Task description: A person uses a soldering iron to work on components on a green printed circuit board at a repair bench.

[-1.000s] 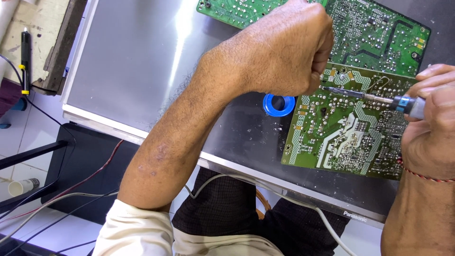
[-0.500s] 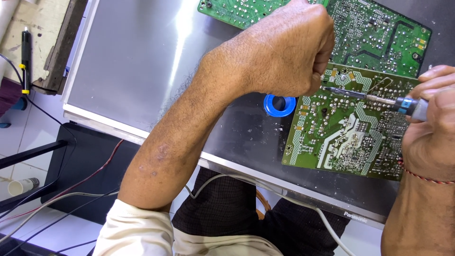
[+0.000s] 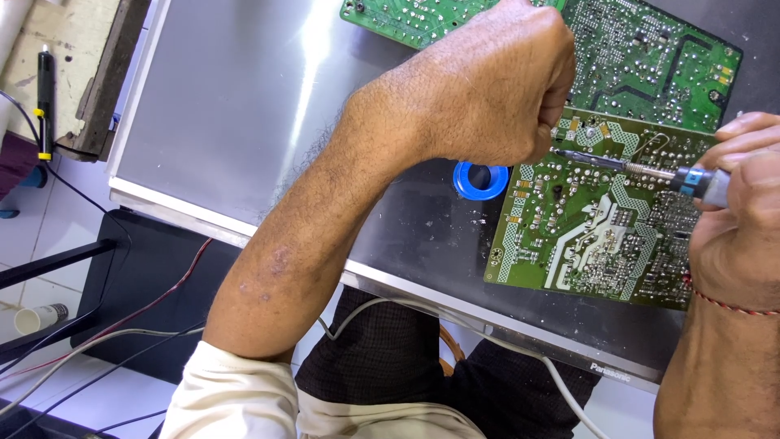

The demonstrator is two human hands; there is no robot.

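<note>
My right hand [image 3: 743,215] grips a soldering iron [image 3: 642,171] whose tip rests on the upper left part of a green circuit board [image 3: 601,236]. My left hand [image 3: 496,81] is a closed fist just above the iron's tip; what it holds, if anything, is hidden by the fingers. A blue solder spool [image 3: 479,180] lies beside the board under my left hand. A second green circuit board [image 3: 650,57] lies beyond, partly covered by my fist. Both boards rest on a grey metal panel [image 3: 227,122].
A black pen-shaped probe [image 3: 45,102] lies on a worn wooden surface at the far left. Grey, red and black cables [image 3: 106,333] run across the lower left. A white cable [image 3: 561,382] hangs below the panel's front edge, over my lap.
</note>
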